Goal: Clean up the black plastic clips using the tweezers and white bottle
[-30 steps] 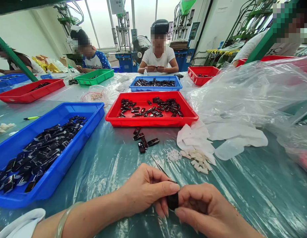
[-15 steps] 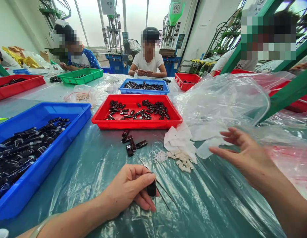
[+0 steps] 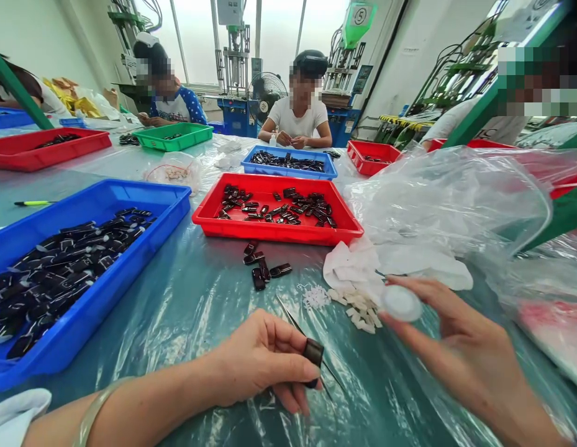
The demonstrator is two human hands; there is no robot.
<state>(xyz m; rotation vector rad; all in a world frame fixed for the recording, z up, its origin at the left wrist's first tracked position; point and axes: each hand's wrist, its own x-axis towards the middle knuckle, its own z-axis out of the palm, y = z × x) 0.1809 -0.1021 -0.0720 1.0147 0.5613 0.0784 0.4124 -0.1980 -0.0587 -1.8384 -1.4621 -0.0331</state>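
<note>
In the head view, my left hand is closed on a small glossy black plastic part, pinched between thumb and fingers. Metal tweezers lie on the table beneath and beside that hand. My right hand grips a small translucent white bottle, its round base turned towards me. Just left of the bottle are a heap of cream-coloured strips and a pile of tiny white bits. Several loose black parts lie ahead of my left hand.
A red tray with black parts stands ahead; a large blue tray of them fills the left. Crumpled clear plastic bags and a green slanted bar are at right. A co-worker sits opposite.
My right hand, open and reaching half a second ago, has taken hold of the bottle and raised it off the table. My left hand still holds the black part, now slightly turned.
</note>
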